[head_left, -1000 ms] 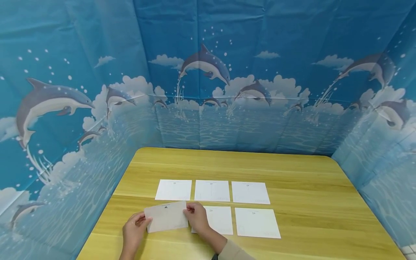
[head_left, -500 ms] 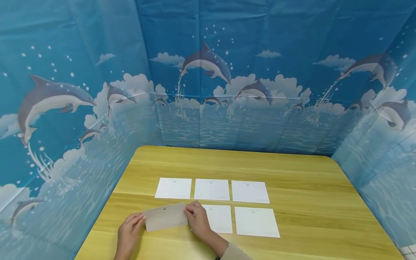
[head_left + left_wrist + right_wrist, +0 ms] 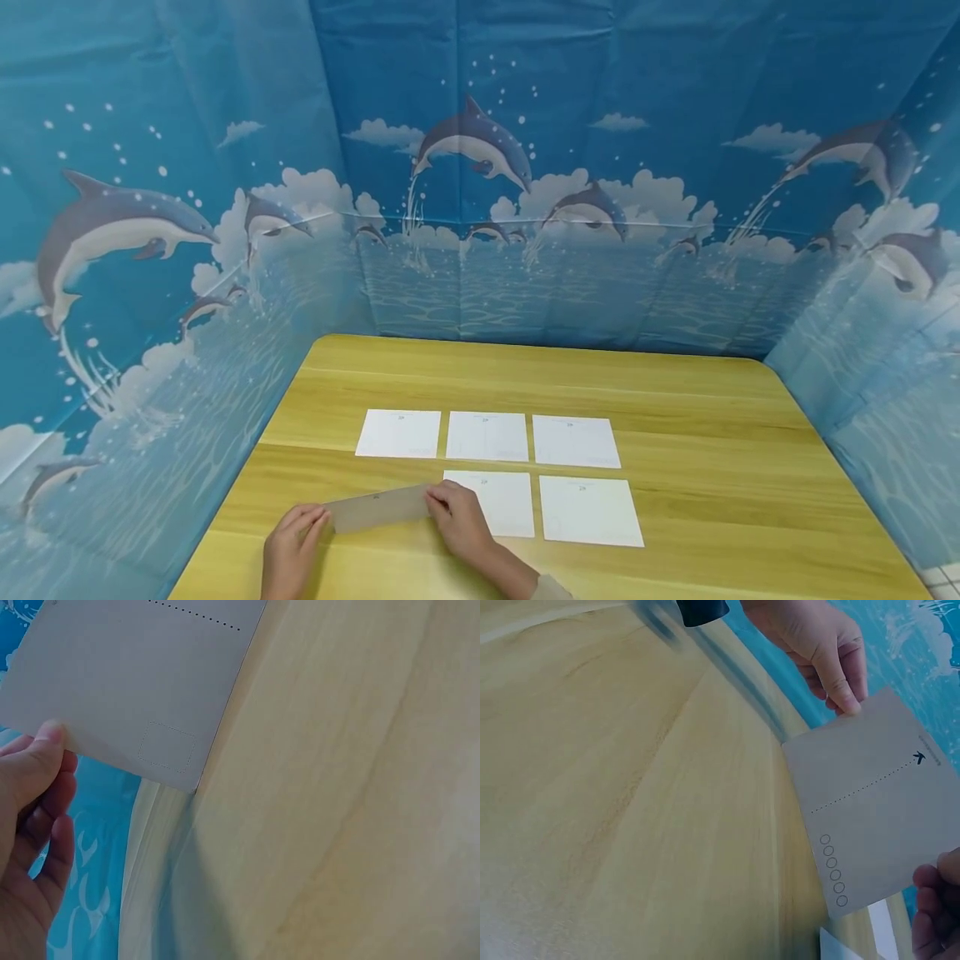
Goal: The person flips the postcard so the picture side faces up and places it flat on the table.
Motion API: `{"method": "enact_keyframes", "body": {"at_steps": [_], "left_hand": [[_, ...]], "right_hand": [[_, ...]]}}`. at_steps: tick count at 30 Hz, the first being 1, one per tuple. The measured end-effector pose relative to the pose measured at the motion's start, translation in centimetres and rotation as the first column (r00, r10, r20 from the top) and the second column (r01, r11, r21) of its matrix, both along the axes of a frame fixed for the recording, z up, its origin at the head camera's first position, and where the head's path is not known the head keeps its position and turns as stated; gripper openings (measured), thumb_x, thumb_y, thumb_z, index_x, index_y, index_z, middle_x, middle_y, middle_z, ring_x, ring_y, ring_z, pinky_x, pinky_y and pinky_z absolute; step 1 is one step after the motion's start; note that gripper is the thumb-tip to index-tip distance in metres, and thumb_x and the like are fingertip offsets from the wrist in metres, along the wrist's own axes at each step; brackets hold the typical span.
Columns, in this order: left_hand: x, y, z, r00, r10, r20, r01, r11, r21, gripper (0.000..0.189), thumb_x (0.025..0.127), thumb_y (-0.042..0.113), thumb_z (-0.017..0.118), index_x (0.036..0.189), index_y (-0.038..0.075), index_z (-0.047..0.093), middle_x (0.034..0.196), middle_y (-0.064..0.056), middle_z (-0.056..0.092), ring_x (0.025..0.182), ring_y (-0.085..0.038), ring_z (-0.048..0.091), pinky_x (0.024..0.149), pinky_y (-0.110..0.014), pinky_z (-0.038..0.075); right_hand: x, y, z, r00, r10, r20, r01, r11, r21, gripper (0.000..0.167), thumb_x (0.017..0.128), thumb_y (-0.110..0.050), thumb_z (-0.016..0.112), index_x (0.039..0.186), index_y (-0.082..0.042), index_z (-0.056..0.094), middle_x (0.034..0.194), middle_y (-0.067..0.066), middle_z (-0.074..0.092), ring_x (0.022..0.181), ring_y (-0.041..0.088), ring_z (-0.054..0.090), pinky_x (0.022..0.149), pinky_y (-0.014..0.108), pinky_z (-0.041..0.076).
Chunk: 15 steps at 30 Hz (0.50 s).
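Observation:
A postcard (image 3: 381,508) is held up over the near left of the table, its lower edge close above the wood and its face tilted steeply. My left hand (image 3: 291,550) pinches its left edge between thumb and fingers. At the opposite edge, my right hand (image 3: 461,523) grips it the same way. In the left wrist view the postcard (image 3: 120,682) shows a dotted stamp box near one corner. Small circles, a dotted line and a dark bird-like mark appear on the postcard (image 3: 877,795) in the right wrist view.
Behind the hands, three white cards, one of them the middle card (image 3: 487,436), lie in a row on the wooden table (image 3: 712,467). Two more, including the right-hand card (image 3: 591,511), lie in a nearer row. A blue dolphin-print curtain (image 3: 525,283) encloses the table.
The postcard has tipped so its face looks narrower and greyer, with its top edge lower. My left hand has shifted a little left and down; both hands keep their hold.

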State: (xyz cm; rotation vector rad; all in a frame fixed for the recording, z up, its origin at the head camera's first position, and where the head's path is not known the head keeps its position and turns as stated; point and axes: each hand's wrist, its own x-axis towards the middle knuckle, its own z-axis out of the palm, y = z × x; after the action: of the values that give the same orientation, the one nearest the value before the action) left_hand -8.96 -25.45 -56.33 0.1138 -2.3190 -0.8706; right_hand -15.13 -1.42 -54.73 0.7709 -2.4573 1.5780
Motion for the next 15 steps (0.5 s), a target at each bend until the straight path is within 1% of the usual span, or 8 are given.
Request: {"method": "enact_keyframes", "body": {"at_steps": [3, 5, 7, 10, 12, 15], "left_hand": [[0.3, -0.2, -0.3, 0.999, -0.023, -0.047, 0.023, 1.000, 0.013, 0.018, 0.063, -0.012, 0.075, 0.077, -0.001, 0.071, 0.078, 0.000, 0.063, 0.072, -0.013, 0.060, 0.068, -0.005, 0.041], [0.5, -0.3, -0.5, 0.998, -0.039, -0.051, 0.040, 0.999, 0.018, 0.019, 0.063, -0.013, 0.075, 0.076, -0.001, 0.071, 0.078, 0.001, 0.062, 0.072, -0.010, 0.059, 0.068, -0.006, 0.042], [0.8, -0.4, -0.5, 0.999, -0.039, -0.025, 0.039, 0.999, 0.021, 0.019, 0.064, -0.013, 0.074, 0.077, 0.001, 0.071, 0.078, 0.002, 0.062, 0.072, -0.006, 0.059, 0.066, -0.006, 0.042], [1.2, -0.5, -0.6, 0.999, -0.043, 0.019, 0.042, 0.999, 0.031, 0.020, 0.065, -0.011, 0.074, 0.078, 0.004, 0.072, 0.077, 0.006, 0.063, 0.072, -0.003, 0.058, 0.064, -0.007, 0.043], [1.5, -0.4, -0.5, 0.998, -0.058, 0.025, 0.057, 0.998, 0.038, 0.022, 0.065, -0.011, 0.073, 0.079, 0.006, 0.073, 0.076, 0.008, 0.063, 0.072, -0.002, 0.059, 0.063, -0.007, 0.043], [1.9, -0.3, -0.6, 0.994, -0.108, 0.009, 0.107, 0.991, 0.084, 0.026, 0.066, -0.015, 0.070, 0.081, 0.005, 0.072, 0.077, 0.008, 0.064, 0.071, -0.003, 0.060, 0.063, -0.009, 0.045]], "right_hand": [[0.2, 0.2, -0.1, 1.000, 0.021, 0.008, -0.020, 1.000, -0.019, 0.012, 0.086, -0.001, 0.060, 0.091, 0.002, 0.071, 0.073, -0.004, 0.060, 0.061, 0.000, 0.047, 0.053, 0.016, 0.043], [0.3, 0.3, -0.2, 0.999, 0.034, 0.012, -0.034, 0.999, -0.026, 0.012, 0.087, -0.002, 0.060, 0.088, 0.001, 0.071, 0.073, -0.003, 0.061, 0.061, 0.000, 0.047, 0.053, 0.017, 0.043], [0.4, 0.4, -0.3, 0.998, 0.055, 0.029, -0.054, 0.998, -0.032, 0.013, 0.088, -0.004, 0.059, 0.082, -0.001, 0.070, 0.072, -0.001, 0.062, 0.060, -0.001, 0.046, 0.052, 0.016, 0.042], [0.6, 0.6, -0.4, 0.993, 0.094, 0.074, -0.090, 0.995, -0.052, 0.015, 0.089, -0.007, 0.057, 0.080, -0.002, 0.069, 0.071, 0.002, 0.063, 0.059, -0.001, 0.045, 0.051, 0.017, 0.041], [0.8, 0.8, -0.5, 0.987, 0.118, 0.107, -0.111, 0.991, -0.069, 0.016, 0.090, -0.009, 0.057, 0.083, -0.002, 0.069, 0.072, 0.003, 0.064, 0.060, -0.002, 0.046, 0.051, 0.017, 0.041], [1.1, 1.1, -0.6, 0.980, 0.151, 0.127, -0.142, 0.987, -0.081, 0.016, 0.091, -0.011, 0.056, 0.092, -0.002, 0.070, 0.076, 0.004, 0.066, 0.064, 0.000, 0.050, 0.054, 0.018, 0.044]]}}
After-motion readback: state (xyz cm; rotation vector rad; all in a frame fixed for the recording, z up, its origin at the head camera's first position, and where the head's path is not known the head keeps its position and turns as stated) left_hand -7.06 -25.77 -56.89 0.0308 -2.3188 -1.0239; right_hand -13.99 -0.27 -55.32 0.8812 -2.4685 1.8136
